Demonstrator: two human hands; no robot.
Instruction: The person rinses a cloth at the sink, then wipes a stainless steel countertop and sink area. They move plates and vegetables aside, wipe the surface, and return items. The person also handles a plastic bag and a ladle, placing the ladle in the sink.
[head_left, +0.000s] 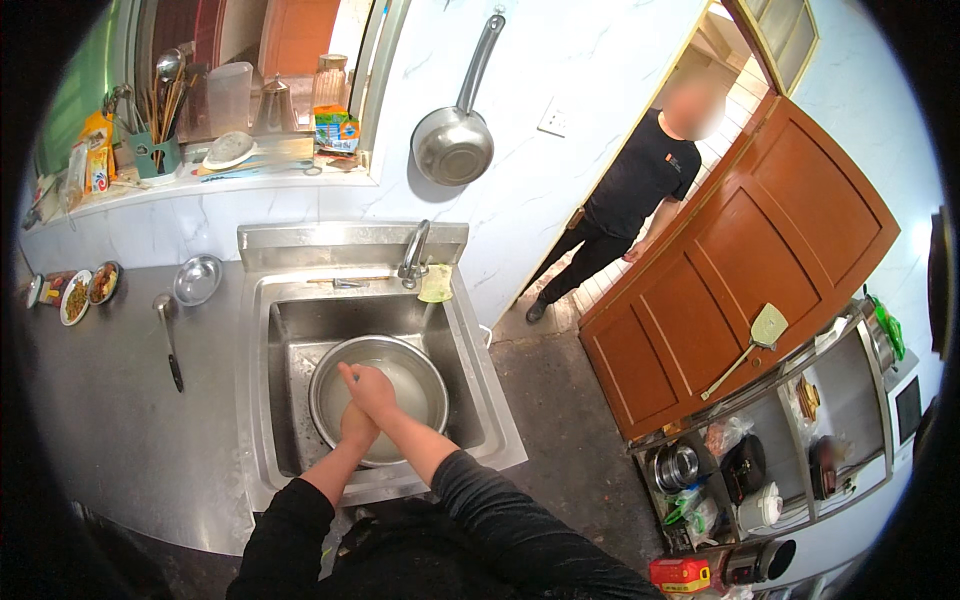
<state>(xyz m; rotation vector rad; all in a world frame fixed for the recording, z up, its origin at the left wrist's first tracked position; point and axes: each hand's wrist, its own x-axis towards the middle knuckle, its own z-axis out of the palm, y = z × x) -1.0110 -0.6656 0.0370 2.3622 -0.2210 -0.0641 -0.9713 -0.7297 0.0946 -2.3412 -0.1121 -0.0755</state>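
Observation:
A round metal basin (442, 375) holding cloudy liquid stands in the stainless-steel sink (469, 405). Over the basin my forearms cross at the wrists. My right hand (371, 390) is uppermost, its fingers curled; whether it grips anything is not visible. Beneath it, my left hand (358, 426) is partly covered by the right wrist, and its fingers cannot be made out. Behind the basin rises the metal faucet (415, 255), with a pale green cloth (436, 283) beside its base.
On the left steel counter (112, 420) lie a ladle (171, 345), a metal bowl (198, 280) and dishes of food (76, 298). A saucepan (454, 146) hangs on the wall. A person (641, 172) stands in the doorway by the brown door (750, 247); shelves (802, 450) stand at right.

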